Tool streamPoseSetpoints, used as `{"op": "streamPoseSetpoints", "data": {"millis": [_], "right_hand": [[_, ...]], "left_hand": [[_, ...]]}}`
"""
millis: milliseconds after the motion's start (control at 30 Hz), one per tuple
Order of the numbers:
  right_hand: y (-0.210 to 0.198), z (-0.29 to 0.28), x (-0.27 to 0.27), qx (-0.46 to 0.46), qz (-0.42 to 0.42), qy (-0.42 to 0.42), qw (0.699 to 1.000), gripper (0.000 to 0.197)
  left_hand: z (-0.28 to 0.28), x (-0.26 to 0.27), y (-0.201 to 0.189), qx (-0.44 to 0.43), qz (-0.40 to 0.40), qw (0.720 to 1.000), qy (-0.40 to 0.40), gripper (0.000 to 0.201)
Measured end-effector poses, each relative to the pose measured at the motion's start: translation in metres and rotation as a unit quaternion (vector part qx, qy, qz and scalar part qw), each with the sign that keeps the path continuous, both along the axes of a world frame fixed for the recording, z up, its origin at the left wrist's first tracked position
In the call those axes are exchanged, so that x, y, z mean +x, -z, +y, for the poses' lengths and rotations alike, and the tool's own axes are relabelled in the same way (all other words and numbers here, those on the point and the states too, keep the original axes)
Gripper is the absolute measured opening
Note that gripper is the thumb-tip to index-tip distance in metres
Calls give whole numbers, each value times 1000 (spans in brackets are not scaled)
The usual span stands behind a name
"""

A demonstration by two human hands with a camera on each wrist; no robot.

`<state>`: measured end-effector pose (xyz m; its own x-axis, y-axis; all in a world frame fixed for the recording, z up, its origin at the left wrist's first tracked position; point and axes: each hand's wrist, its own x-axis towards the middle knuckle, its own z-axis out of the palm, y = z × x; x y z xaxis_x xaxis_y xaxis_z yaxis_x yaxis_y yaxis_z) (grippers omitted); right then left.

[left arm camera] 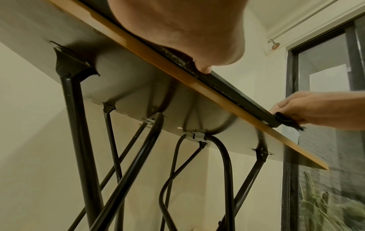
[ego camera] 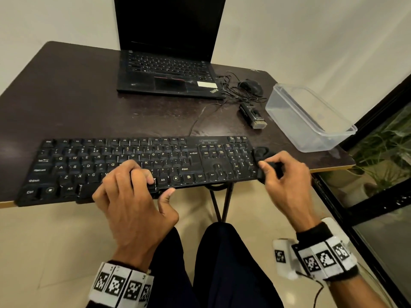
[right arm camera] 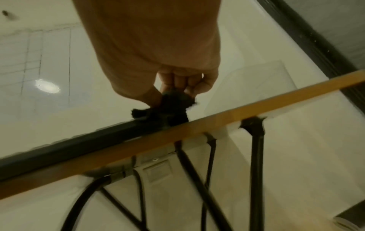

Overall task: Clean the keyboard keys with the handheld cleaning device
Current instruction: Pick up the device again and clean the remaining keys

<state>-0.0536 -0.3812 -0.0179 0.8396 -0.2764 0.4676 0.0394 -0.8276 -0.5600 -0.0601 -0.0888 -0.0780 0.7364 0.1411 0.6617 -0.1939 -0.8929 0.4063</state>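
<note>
Black keyboard [ego camera: 89, 156] along near table [ego camera: 66, 96] edge.

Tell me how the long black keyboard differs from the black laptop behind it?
The long black keyboard lies flat at the dark table's near edge; the black laptop sits farther back, its screen standing up. The keyboard is wider and has a number pad; the laptop has a touchpad. The left hand holds the keyboard; nothing touches the laptop. Both are black with keys.

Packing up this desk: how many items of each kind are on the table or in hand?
keyboard: 1
laptop: 1
mouse: 1
clear container: 1
cleaning tools: 2, brush tool lying, black cleaner in right hand
Total: 6
</note>
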Motion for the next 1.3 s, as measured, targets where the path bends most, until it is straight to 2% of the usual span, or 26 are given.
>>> {"op": "streamPoseSetpoints", "data": {"millis": [67,133,233,333,400,467,533,600,667,733,833,900,967,1133,1233,1300], "right_hand": [[10,29,-6,18,-17,-56,998,15],[18,48,-10,-3,-28,-90,996,10],[17,33,-6,-34,-45,-58,997,13],[16,-2,1,-5,-44,-4,999,14],[19,7,-2,6,-45,-6,999,13],[24,42,-13,5,-68,-41,997,13],[29,80,-25,-10,-74,-114,991,14],[35,96,-30,-24,-72,-155,985,14],[39,83,-30,-20,-83,-139,987,15],[41,53,-29,-7,-102,-78,992,15],[36,8,-26,26,-88,3,996,14],[32,0,-23,56,-87,22,994,13],[30,15,-21,78,-93,4,993,15],[34,91,-23,71,-90,-113,987,13],[33,89,-22,71,-93,-113,987,14],[34,64,-22,75,-101,-71,990,15]], "left_hand": [[0,1,0,-1,3,1000,-3,38],[1,0,0,0,5,1000,0,38],[2,0,-1,1,8,1000,3,38],[1,0,-1,5,11,1000,-1,39],[0,1,-1,8,10,1000,-4,39],[1,1,-1,7,4,1000,-2,38],[2,1,0,5,2,1000,-1,37],[1,0,-1,7,0,1000,0,37],[1,0,-2,5,0,1000,1,37],[1,1,-2,4,-1,1000,3,37],[1,1,-1,11,0,1000,-1,38],[0,2,-1,9,-5,1000,-1,38],[0,2,-1,10,-9,1000,-3,38],[1,1,-1,7,-21,1000,1,36],[3,2,0,5,-23,1000,7,37],[3,3,0,0,-23,1000,12,37]]}}
